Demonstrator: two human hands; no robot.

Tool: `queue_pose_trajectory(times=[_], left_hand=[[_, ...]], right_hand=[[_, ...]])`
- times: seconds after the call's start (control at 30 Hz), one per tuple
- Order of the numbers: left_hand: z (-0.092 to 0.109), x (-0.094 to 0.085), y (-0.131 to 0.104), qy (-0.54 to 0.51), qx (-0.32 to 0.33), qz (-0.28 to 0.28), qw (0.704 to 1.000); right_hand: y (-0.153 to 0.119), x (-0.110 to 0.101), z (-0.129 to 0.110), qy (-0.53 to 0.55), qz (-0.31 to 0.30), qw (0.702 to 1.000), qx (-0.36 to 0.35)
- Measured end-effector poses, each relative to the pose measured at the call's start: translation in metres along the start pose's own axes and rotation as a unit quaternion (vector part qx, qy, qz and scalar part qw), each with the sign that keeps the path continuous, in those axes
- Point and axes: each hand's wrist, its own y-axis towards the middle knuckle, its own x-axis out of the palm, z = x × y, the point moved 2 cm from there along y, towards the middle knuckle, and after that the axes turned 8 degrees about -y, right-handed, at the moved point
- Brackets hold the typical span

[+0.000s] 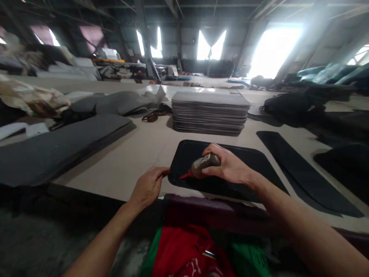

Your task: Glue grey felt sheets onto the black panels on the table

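A black rounded panel [239, 154] lies flat on the table before me. My right hand [226, 163] grips a dark squeeze bottle [205, 165] with a red pointed nozzle. The bottle is tilted, and its tip points down at the panel's near left corner. At that corner's left edge is my left hand [150, 184], its thumb and fingers pinched together on the rim of the panel. Whether the nozzle tip touches the surface I cannot tell.
Behind the panel stands a tall stack of grey panels [210, 113]. Long dark strips [305, 173] lie on the right, and a thick pile of grey sheets [63, 146] on the left. A brown coiled cord [151, 116] sits left of the stack. The table's front edge runs close to my body.
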Motion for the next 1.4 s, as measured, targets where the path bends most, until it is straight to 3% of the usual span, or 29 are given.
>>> queue_pose_trajectory(times=[0.17,0.5,0.87,1.03,1.1,1.17,1.27,1.4], left_hand=[[0.006,0.001,0.001,0.025,0.008,-0.001,1.0],[0.002,0.004,0.002,0.02,0.012,0.011,1.0],[0.006,0.005,0.002,0.032,0.011,0.017,0.999],[0.005,0.005,0.002,0.036,0.013,0.022,0.999],[0.005,0.004,0.002,0.038,0.013,0.022,0.999],[0.005,0.004,0.002,0.045,0.014,0.021,0.999],[0.003,0.003,0.002,0.061,0.024,0.022,0.998],[-0.006,0.002,0.002,0.082,0.031,0.027,0.996]], right_hand=[[0.019,0.006,0.007,-0.047,0.048,0.997,-0.026],[0.066,0.013,0.036,-0.099,0.142,0.985,0.026],[0.044,0.001,0.028,-0.015,0.059,0.997,0.046],[0.06,0.002,0.039,-0.039,0.175,0.982,0.058],[0.066,0.004,0.045,0.069,0.23,0.965,0.104],[0.068,0.007,0.052,0.217,0.262,0.926,0.162],[0.06,0.007,0.064,0.359,0.284,0.862,0.22],[0.04,-0.001,0.085,0.482,0.287,0.791,0.243]])
